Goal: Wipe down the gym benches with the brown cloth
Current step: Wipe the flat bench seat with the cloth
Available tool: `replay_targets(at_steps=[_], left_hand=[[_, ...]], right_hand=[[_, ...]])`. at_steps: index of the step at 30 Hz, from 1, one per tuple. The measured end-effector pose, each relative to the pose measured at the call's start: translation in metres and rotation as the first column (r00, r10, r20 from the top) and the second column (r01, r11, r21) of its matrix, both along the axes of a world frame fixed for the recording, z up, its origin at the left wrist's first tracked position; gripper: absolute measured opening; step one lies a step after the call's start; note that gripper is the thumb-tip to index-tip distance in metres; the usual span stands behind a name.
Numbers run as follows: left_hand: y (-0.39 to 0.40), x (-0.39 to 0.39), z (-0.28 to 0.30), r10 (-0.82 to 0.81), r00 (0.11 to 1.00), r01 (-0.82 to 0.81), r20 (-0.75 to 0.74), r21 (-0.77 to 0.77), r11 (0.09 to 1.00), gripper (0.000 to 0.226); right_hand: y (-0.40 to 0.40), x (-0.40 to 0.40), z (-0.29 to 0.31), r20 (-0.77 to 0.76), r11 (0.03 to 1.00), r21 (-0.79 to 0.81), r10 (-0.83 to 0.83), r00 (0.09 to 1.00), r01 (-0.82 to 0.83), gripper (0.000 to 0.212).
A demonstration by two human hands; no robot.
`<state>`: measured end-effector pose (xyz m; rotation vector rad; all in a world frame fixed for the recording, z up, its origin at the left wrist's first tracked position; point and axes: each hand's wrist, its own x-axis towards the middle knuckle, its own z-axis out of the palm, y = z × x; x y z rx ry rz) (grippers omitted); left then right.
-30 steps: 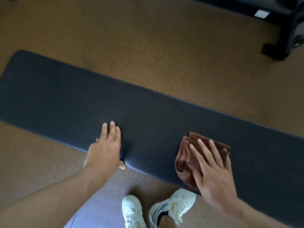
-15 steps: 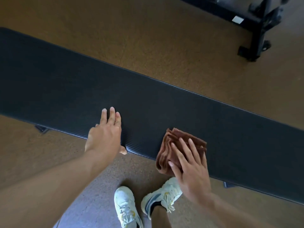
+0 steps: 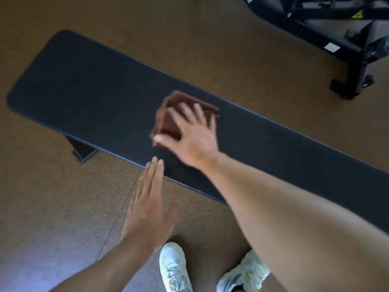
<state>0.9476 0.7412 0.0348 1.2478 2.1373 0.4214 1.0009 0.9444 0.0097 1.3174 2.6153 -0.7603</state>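
A long black padded gym bench (image 3: 84, 91) runs from upper left to lower right across the brown floor. The folded brown cloth (image 3: 168, 121) lies on the middle of its pad. My right hand (image 3: 189, 133) presses flat on the cloth with fingers spread and straight, blurred by motion. My left hand (image 3: 149, 199) is flat with fingers straight and together. Its fingertips reach the near edge of the bench, while the palm hovers over the floor. The cloth's right part is hidden under my right hand.
A black metal frame of another gym machine (image 3: 347, 45) stands at the upper right. One bench foot (image 3: 83, 150) sticks out under the near edge at left. My two white shoes (image 3: 174, 268) stand on the speckled brown floor close to the bench.
My right hand has slid the cloth from the near edge up to the middle of the pad. My left hand has drawn back from the pad to its near edge.
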Motion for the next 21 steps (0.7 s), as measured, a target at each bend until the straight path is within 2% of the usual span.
replay_targets(at_steps=[2, 5, 7, 9, 12, 14, 19, 21], left_hand=[[-0.013, 0.003, -0.003, 0.059, 0.997, -0.062, -0.047, -0.052, 0.997, 0.098], [-0.01, 0.017, -0.002, 0.059, 0.996, -0.065, -0.07, -0.09, 0.994, 0.104], [0.004, 0.035, 0.002, -0.026, 0.999, 0.024, -0.026, -0.076, 0.997, 0.105], [0.026, 0.059, 0.009, -0.1, 0.992, 0.102, 0.077, -0.026, 0.994, 0.101], [0.065, 0.109, 0.013, -0.191, 0.971, 0.188, 0.145, 0.031, 0.982, 0.098], [0.085, 0.142, 0.013, -0.251, 0.96, 0.247, 0.12, 0.049, 0.968, 0.097], [0.122, 0.194, 0.019, -0.346, 0.932, 0.346, 0.104, 0.02, 0.938, 0.085], [0.132, 0.202, 0.019, -0.339, 0.939, 0.342, 0.065, -0.053, 0.938, 0.092]], right_hand=[[-0.027, -0.003, -0.006, -0.017, 0.988, 0.06, 0.141, 0.99, -0.14, 0.072], [-0.042, 0.044, -0.01, -0.076, 0.987, 0.14, 0.089, 0.993, -0.077, 0.058], [-0.062, 0.109, -0.011, -0.048, 0.987, 0.153, -0.045, 0.998, 0.052, 0.054], [-0.092, 0.189, -0.009, 0.017, 0.956, 0.155, -0.256, 0.966, 0.251, 0.054], [-0.121, 0.29, 0.003, 0.096, 0.823, 0.093, -0.567, 0.818, 0.56, 0.061], [-0.102, 0.321, 0.007, 0.117, 0.781, 0.054, -0.623, 0.773, 0.622, 0.066], [0.056, 0.32, 0.0, 0.045, 0.788, 0.029, -0.616, 0.786, 0.615, 0.06], [0.096, 0.31, -0.003, 0.064, 0.8, -0.011, -0.598, 0.799, 0.599, 0.061]])
